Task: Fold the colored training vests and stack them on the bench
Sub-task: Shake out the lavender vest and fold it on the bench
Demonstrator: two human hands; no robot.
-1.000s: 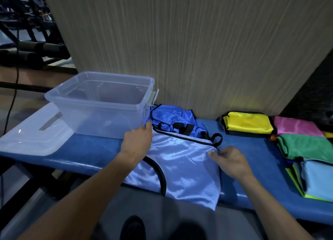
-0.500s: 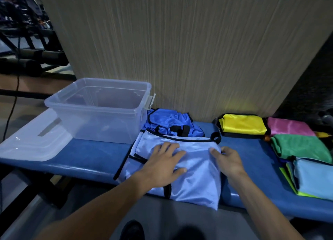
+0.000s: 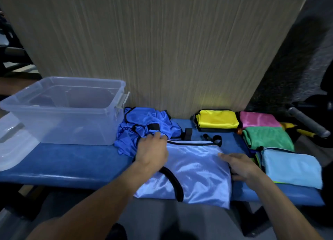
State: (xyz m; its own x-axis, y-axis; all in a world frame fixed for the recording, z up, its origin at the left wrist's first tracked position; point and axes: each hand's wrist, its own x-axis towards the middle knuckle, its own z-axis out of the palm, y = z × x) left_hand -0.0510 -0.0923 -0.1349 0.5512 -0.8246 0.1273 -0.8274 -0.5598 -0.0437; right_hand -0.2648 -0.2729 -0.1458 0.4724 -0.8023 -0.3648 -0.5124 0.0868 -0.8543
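Wood-grain wall panel behind, blue padded bench (image 3: 68, 165) in front, gym gear dim at both edges. Clear bin (image 3: 61, 111) sits on the bench at left, its lid (image 3: 12, 146) beside it.

Pale vest (image 3: 194, 169) lies part-folded at mid bench, near edge hanging past the bench lip. Left hand (image 3: 153, 149) sits at its far-left corner, fingers curled over the edge; can't tell if it pinches the pale cloth or the royal-blue vest (image 3: 144, 124) bunched just behind. Right hand (image 3: 237, 165) lies flat on the right edge, fingers loosely extended, pressing.

Risks, as I judge them:
- Fabric looks slick and shiny; overhang could drag the whole thing off the bench if both hands lift.
- Left hand may snag the royal-blue vest along with the pale one, since they touch there.
- Black trim loop (image 3: 174, 184) lies on top; folding over it would leave a lump and an uneven stack.
- Loose black strap (image 3: 216, 139) at the far-right corner could stick out of the fold.

Look: thin satin-like mesh, light blue-lilac, black binding along top edge, few wrinkles. Folded ones at right: yellow (image 3: 216, 120), pink (image 3: 257, 119), green (image 3: 266, 137), light-blue (image 3: 292, 167).
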